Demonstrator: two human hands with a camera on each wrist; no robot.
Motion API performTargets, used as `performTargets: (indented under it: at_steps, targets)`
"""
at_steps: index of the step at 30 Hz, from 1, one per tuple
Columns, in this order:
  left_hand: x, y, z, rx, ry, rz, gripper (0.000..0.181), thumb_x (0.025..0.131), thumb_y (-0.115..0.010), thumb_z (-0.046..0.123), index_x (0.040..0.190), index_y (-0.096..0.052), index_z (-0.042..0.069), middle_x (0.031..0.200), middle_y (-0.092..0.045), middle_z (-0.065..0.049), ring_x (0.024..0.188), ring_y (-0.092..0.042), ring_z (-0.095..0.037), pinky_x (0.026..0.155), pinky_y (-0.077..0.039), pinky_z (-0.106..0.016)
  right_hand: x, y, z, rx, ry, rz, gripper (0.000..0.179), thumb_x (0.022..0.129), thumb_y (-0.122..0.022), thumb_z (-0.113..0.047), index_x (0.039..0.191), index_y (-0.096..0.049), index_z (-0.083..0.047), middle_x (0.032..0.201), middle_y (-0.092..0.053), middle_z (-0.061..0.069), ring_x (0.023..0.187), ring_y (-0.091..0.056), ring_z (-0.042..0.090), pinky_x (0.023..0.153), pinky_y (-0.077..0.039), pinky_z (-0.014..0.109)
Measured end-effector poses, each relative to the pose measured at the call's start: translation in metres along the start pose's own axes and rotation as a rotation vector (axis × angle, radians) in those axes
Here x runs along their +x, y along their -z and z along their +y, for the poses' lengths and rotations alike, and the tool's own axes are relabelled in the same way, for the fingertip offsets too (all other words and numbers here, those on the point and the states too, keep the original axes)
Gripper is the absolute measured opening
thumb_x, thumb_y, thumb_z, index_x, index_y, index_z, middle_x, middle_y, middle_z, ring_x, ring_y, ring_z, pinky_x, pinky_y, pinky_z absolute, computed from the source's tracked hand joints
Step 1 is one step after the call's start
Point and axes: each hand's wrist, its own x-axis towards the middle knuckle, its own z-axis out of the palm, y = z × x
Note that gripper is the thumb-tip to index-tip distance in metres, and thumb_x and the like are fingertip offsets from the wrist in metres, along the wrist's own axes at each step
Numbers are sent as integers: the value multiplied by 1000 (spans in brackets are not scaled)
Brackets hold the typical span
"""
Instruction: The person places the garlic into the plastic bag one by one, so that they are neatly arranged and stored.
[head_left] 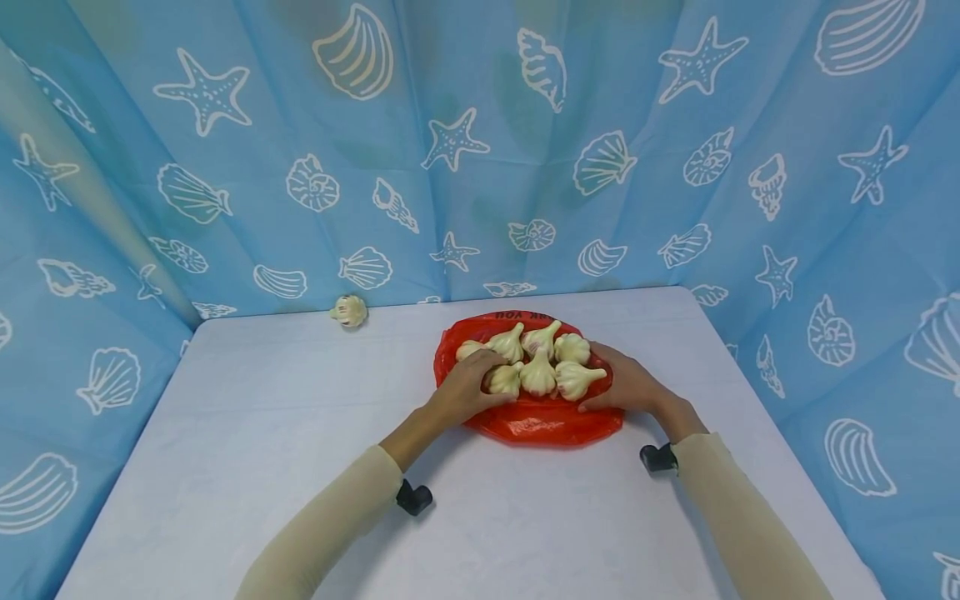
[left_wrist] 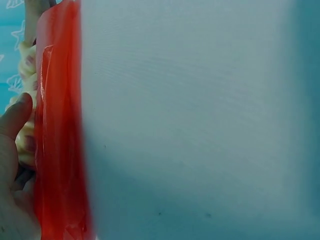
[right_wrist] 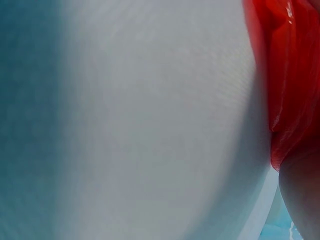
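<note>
Several pale garlic bulbs (head_left: pixel 538 375) sit together in the mouth of a red plastic bag (head_left: pixel 536 423) near the far side of the table. My left hand (head_left: pixel 467 387) curls round the bulbs at the left of the group, its thumb along the near side. From the right, my right hand (head_left: pixel 628 381) grips the outer bulbs, fingers behind and thumb in front. In the left wrist view, the left thumb (left_wrist: pixel 16 116) lies against the garlic behind the bag's red side. Only red plastic and part of the right hand (right_wrist: pixel 300 192) show in the right wrist view.
One separate garlic bulb (head_left: pixel 349 311) lies at the back left edge of the white table (head_left: pixel 247 467). A blue curtain (head_left: pixel 480 208) printed with shells and starfish hangs behind and along both sides. Black wrist devices (head_left: pixel 415 498) poke out below the sleeves.
</note>
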Motion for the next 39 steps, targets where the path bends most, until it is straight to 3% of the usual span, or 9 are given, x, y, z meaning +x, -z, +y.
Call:
performTargets:
  at_steps: [12, 24, 33, 39]
  targets:
    - [-1, -3, -3, -2, 30, -16, 62, 82, -77, 41, 130, -55, 11, 129, -56, -4, 122, -50, -20, 101, -46, -36, -1, -2, 0, 10, 8, 6, 117, 59, -92, -42, 153, -26, -23, 147, -41, 4, 129, -41, 29, 87, -54, 44]
    - [-3, -2, -1, -93, 49, 26, 63, 82, -78, 39, 133, -55, 13, 133, -56, -2, 126, -48, -19, 104, -43, -38, -3, -2, -1, 16, 3, 10, 116, 59, -92, -41, 153, -26, -25, 146, -41, 3, 129, -41, 28, 87, -54, 44]
    - [-6, 8, 2, -146, 31, 35, 62, 82, -79, 35, 132, -55, 9, 129, -58, -6, 119, -53, -22, 95, -50, -35, -3, -2, -1, 15, 6, 11, 114, 59, -92, -40, 152, -28, -26, 145, -42, 1, 128, -41, 27, 87, -54, 44]
    - [-11, 22, 3, -189, 18, 65, 57, 83, -79, 28, 130, -54, 7, 127, -57, -9, 117, -55, -27, 91, -53, -39, -1, -2, 1, 5, 16, 8, 115, 59, -92, -44, 152, -28, -23, 146, -41, 5, 129, -41, 30, 88, -54, 45]
